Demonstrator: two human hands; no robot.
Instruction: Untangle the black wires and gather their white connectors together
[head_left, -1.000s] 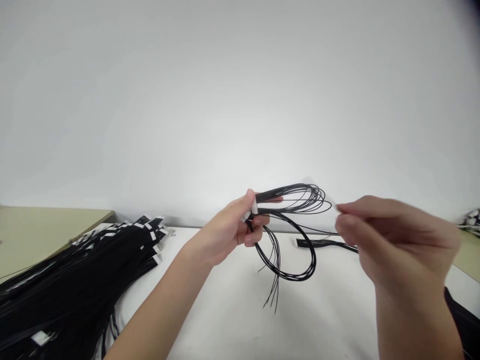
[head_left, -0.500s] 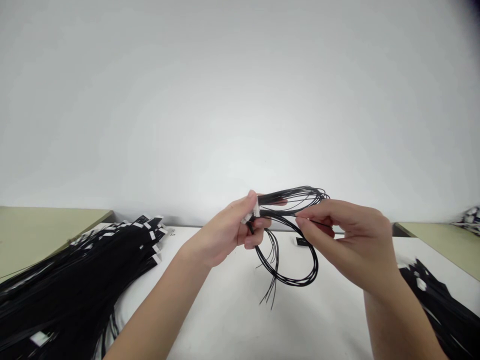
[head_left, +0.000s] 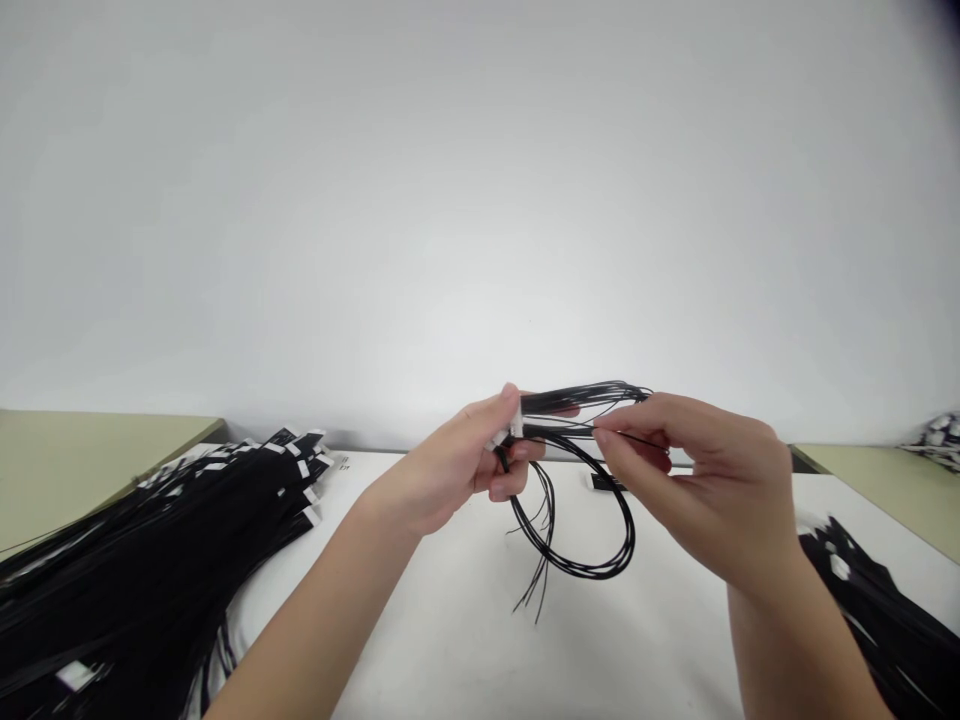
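Note:
A white connector (head_left: 516,420) is gripped between the thumb and fingers of my left hand (head_left: 472,450). From it a wiring harness of thin black wires (head_left: 581,398) runs to the right. A lower bundle of the wires curves down in a loop (head_left: 626,545), and several loose wire ends (head_left: 536,590) hang under it. My right hand (head_left: 705,470) pinches black wire between thumb and forefinger, just right of the connector. How many strands are in the pinch I cannot make out.
A large pile of black wires with white connectors (head_left: 172,540) lies on the left of the white table (head_left: 465,640). Another black wire pile (head_left: 870,590) is at the right. A small black piece (head_left: 604,482) lies behind the loop. Greenish surfaces (head_left: 885,480) flank the table.
The upper wires have flattened a little and now run closer to the right hand. Both hands keep their hold and have barely moved.

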